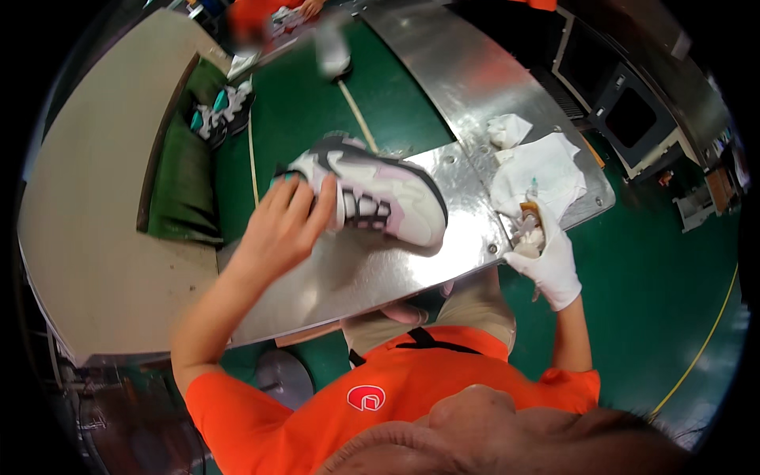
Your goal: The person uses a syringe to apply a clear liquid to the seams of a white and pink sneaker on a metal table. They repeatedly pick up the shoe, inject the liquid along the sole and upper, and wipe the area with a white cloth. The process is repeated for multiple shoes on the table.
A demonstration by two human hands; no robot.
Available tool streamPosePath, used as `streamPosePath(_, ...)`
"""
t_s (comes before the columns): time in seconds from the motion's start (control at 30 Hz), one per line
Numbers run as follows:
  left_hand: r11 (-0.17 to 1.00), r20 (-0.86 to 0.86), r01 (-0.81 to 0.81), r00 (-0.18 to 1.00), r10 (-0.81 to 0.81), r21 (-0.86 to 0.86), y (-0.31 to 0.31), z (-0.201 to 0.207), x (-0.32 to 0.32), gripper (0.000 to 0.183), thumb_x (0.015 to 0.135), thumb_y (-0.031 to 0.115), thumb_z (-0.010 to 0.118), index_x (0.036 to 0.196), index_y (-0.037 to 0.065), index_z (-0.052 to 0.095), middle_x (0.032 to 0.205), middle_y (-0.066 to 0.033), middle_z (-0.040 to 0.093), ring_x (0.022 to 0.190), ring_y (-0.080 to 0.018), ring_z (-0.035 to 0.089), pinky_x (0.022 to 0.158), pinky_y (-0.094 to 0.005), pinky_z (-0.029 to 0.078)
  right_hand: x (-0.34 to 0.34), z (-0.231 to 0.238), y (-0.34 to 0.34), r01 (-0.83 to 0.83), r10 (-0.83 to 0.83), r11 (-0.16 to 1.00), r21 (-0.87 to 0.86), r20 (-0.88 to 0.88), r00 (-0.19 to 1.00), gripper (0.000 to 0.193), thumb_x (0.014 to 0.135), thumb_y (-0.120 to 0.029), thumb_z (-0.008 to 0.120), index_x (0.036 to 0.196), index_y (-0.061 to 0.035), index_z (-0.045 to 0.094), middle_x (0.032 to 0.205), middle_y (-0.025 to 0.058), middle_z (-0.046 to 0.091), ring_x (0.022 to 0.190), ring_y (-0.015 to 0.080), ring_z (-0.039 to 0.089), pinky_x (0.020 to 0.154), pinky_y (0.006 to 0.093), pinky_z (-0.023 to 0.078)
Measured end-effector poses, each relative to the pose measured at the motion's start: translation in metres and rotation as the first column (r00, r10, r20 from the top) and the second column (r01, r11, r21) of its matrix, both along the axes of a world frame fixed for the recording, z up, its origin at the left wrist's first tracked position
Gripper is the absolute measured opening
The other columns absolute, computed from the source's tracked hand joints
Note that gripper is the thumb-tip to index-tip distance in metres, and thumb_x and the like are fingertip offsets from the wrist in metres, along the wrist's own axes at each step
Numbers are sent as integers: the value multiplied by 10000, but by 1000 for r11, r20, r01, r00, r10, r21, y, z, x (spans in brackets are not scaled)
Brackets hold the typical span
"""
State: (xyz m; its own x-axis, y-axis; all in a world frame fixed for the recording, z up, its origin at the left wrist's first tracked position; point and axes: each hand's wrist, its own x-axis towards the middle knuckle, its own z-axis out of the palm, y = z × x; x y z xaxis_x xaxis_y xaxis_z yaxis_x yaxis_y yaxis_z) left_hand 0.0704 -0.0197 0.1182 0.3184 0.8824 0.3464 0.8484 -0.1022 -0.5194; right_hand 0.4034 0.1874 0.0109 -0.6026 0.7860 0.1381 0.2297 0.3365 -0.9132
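Note:
A white, pink and grey sneaker [388, 194] rests on its side on the metal ledge, its toe pointing right and its laces facing me. My left hand [289, 218], bare, grips it at the collar and tongue, fingers curled over the opening. Over at the ledge's right end, my right hand [550, 265] wears a white glove. Its thumb and fingers curve around a small amber-brown item [529, 210] with a teal tip, whose kind I cannot make out. Just beyond it lies a white cloth [542, 174], with a crumpled white wad [508, 129] farther back.
A green conveyor belt [309, 119] runs beyond the ledge, carrying a blurred pale shoe [332, 51]. More sneakers [226, 111] sit at the left by a green padded guard [186, 174]. A beige panel [87, 198] borders the left. Another person's hand [311, 8] shows at the far end.

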Motion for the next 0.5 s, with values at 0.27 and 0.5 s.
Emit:
streamPosePath(0.27,988,198,-148,970,138,36,-106,-36,63,387,828,113,653,1212,123,690,837,-117,580,768,-250,605,655,-327,527,0,25,-8,-130,149,983,-129,150,977,965,620,-125,874,1470,-26,428,1183,96,612,1049,173,598,900,301,507)
streamPosePath(0.5,966,293,-169,950,108,193,-129,-64,51,389,781,284,837,1143,238,700,950,-124,606,872,-291,636,753,-396,595,-2,34,0,-164,211,966,-199,244,947,935,610,-147,862,1436,10,451,1118,73,601,957,149,593,849,288,512)
